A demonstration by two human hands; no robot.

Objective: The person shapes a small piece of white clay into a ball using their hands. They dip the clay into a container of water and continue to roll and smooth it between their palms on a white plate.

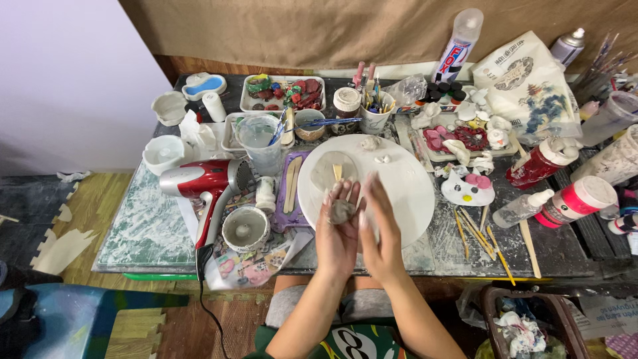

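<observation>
A small lump of grey clay (343, 211) lies in the palm of my left hand (337, 233), which is held up over the near edge of a round white turntable (399, 179). My right hand (380, 229) stands edge-on beside it, palm pressed toward the clay, fingers straight. On the turntable rest a flat grey clay disc (327, 169) with a small wooden tool (337, 172) on it, and small white clay bits (370, 142) farther back.
A red hair dryer (209, 183) lies left of the turntable, with a small clay bowl (245, 228) near it. Wooden modelling sticks (482, 239), squeeze bottles (525, 206), paint tubs (282, 93), a brush cup (375, 113) and painted clay figures (468, 188) crowd the table. A bin (531, 326) stands bottom right.
</observation>
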